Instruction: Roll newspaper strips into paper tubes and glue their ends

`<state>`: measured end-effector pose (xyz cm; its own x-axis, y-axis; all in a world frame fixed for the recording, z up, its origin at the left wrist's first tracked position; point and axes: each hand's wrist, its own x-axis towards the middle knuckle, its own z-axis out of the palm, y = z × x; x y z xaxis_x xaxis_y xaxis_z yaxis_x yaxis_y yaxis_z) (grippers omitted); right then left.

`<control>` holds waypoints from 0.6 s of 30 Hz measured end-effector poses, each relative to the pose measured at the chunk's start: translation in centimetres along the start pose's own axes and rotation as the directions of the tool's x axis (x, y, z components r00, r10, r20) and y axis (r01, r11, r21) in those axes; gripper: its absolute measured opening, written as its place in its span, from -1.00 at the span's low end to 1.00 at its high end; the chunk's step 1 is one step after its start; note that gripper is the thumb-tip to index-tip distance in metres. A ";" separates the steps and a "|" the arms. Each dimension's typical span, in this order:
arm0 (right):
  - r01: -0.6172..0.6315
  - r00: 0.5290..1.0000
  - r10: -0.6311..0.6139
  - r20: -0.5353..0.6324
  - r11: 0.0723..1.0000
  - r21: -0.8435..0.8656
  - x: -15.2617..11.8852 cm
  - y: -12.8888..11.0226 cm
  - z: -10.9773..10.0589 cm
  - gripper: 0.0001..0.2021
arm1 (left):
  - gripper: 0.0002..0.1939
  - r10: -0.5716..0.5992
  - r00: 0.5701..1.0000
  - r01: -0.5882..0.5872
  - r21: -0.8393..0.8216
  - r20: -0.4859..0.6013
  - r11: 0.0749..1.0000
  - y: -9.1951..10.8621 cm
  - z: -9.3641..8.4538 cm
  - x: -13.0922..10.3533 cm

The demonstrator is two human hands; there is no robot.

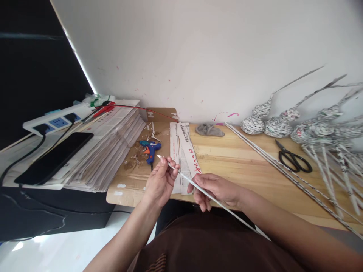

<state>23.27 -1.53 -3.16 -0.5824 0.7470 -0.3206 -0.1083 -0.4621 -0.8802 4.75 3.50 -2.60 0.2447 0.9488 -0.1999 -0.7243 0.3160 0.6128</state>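
Observation:
A thin, pale rolled paper stick [227,209] slants across the front of the table, its lower end running down past my right forearm. Near its tip, my left hand [162,179] pinches it between thumb and fingers. Further down the stick, my right hand [214,187] closes on it with the thumb on top. Just behind both hands lie printed newspaper strips [185,156] on the table. Left of the strips, a blue hot glue gun [153,150] rests on a flat piece of cardboard [130,185] with brown stains and paper scraps.
At left, a newspaper stack [113,139] carries a phone [56,156] and a power strip [59,119]. A grey cloth [209,130] lies by the wall. To the right are long paper sticks [266,160], black scissors [293,158] and several woven paper gourds [253,122].

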 end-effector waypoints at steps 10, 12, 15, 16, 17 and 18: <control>0.520 0.747 -0.414 -0.521 0.851 0.070 -4.0 -4.5 -5.1 -0.61 | -0.83 -0.004 0.999 0.004 -0.003 -0.034 1.000 1.1 0.7 0.2; 0.603 0.662 -0.471 -0.584 0.797 0.041 -5.6 -5.4 -5.4 -0.61 | -0.82 -0.003 1.000 0.003 0.019 -0.024 1.000 1.0 0.8 0.5; 0.767 0.641 -0.554 -0.531 0.468 0.439 -7.2 -7.2 -5.7 -0.62 | -0.81 -0.013 1.000 0.014 0.054 -0.022 0.998 0.6 1.3 1.0; 0.710 0.652 -0.599 -0.465 0.267 0.652 -7.5 -7.9 -5.9 -0.66 | -0.81 -0.020 1.000 0.021 0.061 -0.022 0.998 0.5 1.6 1.1; 0.541 0.649 -0.662 -0.376 0.052 0.840 -7.6 -8.5 -6.2 -0.74 | -0.81 -0.026 0.999 0.027 0.063 -0.019 0.998 0.3 1.8 1.2; 0.254 0.654 -0.706 -0.272 -0.134 0.958 -7.5 -9.0 -6.4 -0.82 | -0.82 -0.031 0.999 0.032 0.063 -0.014 0.998 0.2 2.0 1.2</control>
<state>33.84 0.09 4.95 -0.0855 0.9447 0.3167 -0.9052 -0.2064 0.3715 6.22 4.74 -1.18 0.2581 0.9386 -0.2291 -0.6742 0.3448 0.6531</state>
